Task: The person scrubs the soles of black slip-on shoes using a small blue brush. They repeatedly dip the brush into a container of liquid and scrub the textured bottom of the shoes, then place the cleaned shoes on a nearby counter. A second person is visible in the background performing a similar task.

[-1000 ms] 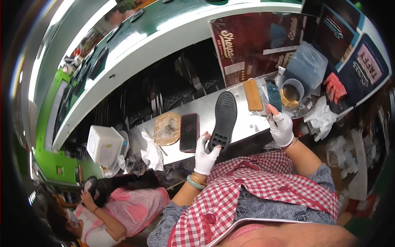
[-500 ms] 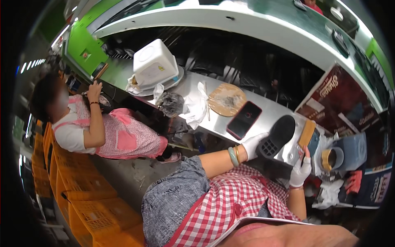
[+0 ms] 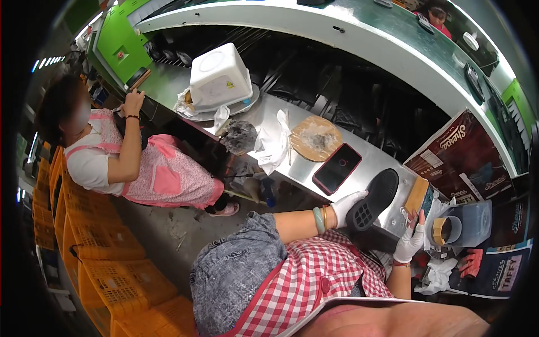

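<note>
A black shoe sole [image 3: 383,190] with a grid-patterned heel is held up over the metal bench, my gloved left hand [image 3: 349,208] closed around its edge by the heel. My right hand [image 3: 410,240], in a white glove with bare fingertips, is just right of the sole. Its fingers are stretched and apart, beside the lower end of a wooden block [image 3: 415,195]; I cannot tell whether they touch it. A dark phone with a red edge [image 3: 338,167] lies left of the sole. Past it is a stained round wooden board [image 3: 315,138].
White cloth [image 3: 271,147] and a dark plastic bag [image 3: 238,136] lie farther left, near an upturned white tub [image 3: 220,78]. Clear plastic containers [image 3: 470,224] and a tape roll [image 3: 442,229] stand at right. A co-worker in a pink apron [image 3: 157,168] stands left, near orange crates [image 3: 118,269].
The view has shifted slightly. My right fingers have drawn back a little from the wooden block and spread. The left hand still holds the sole.
</note>
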A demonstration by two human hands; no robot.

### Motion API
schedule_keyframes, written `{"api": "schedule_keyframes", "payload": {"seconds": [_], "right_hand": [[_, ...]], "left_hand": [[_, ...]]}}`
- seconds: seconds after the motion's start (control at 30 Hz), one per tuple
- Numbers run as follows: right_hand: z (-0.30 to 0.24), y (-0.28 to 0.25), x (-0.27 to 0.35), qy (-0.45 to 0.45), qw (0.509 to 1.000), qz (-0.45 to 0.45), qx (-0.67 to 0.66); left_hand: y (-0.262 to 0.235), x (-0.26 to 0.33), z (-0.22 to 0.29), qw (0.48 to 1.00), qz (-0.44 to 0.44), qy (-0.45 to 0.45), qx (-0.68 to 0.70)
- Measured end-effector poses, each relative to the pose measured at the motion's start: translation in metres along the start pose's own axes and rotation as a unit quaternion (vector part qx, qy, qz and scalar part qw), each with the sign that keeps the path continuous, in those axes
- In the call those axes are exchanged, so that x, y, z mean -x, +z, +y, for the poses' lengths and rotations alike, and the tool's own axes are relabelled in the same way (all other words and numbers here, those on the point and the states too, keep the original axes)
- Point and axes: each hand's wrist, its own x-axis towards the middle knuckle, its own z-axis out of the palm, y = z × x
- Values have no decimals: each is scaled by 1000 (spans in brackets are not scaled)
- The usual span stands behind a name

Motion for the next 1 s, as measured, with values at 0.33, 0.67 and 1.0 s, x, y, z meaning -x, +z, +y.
{"api": "schedule_keyframes", "payload": {"seconds": [0.33, 0.67, 1.0], "right_hand": [[-7, -34, -3, 68, 993, 93, -16], [-36, -136, -56, 234, 934, 261, -64], [9, -164, -43, 238, 943, 232, -26]], "left_hand": [[6, -3, -6, 998, 37, -24, -43], [112, -38, 14, 989, -45, -13, -138], [104, -31, -19, 977, -24, 59, -206]]}}
